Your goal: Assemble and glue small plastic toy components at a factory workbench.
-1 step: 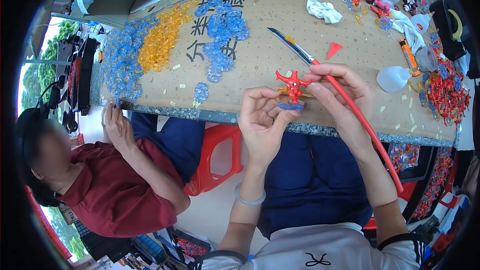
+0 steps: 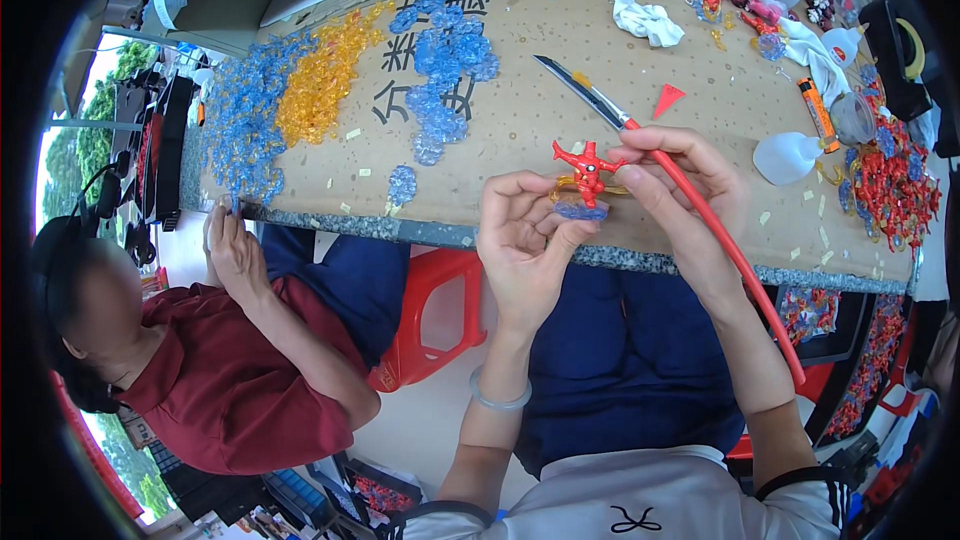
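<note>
A small red toy figurine stands upright over a translucent blue base, with a yellow clear piece behind it. My left hand grips the base between thumb and fingers. From the other side, my right hand has its fingertips at the figurine's outstretched arm. That same hand holds a long, red-handled craft knife. The knife's dark blade points up and left, past the figurine and away from me, while the handle runs down along my right forearm.
Piles of clear blue pieces and yellow pieces lie at left. White squeeze bottle, orange tube and heaped red figurines are at right. A crumpled white cloth lies farther back. A co-worker's hand rests at the table edge.
</note>
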Demonstrator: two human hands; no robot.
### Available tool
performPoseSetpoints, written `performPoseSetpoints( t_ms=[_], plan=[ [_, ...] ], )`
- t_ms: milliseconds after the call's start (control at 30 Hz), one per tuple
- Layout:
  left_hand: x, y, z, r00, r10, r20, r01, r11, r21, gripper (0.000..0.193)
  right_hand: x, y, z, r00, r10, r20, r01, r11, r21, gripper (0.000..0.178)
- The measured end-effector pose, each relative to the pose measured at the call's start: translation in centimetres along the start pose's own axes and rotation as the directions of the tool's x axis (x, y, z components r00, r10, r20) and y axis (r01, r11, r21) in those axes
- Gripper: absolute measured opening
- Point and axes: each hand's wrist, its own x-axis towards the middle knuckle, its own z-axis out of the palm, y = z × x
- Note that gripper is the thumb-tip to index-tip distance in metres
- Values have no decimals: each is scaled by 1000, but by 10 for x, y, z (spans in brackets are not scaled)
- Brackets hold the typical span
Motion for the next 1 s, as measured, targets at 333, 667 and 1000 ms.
performPoseSetpoints(
  t_ms=[333, 667, 1000],
  plan=[
    [9, 16, 2, 917, -281, 282, 383, 817, -431, 53, 6, 13, -9, 1000, 0, 6, -1, 978, 209, 26],
    [13, 26, 20, 974, -221, 47, 224, 973, -59, 48, 9, -2, -19, 990, -136, 46, 140, 985, -104, 33],
    [-2, -18, 9, 932, 357, 66, -322, 731, 602, 36, -10, -24, -30, 916, -383, 117, 399, 848, -348, 26]
  ],
)
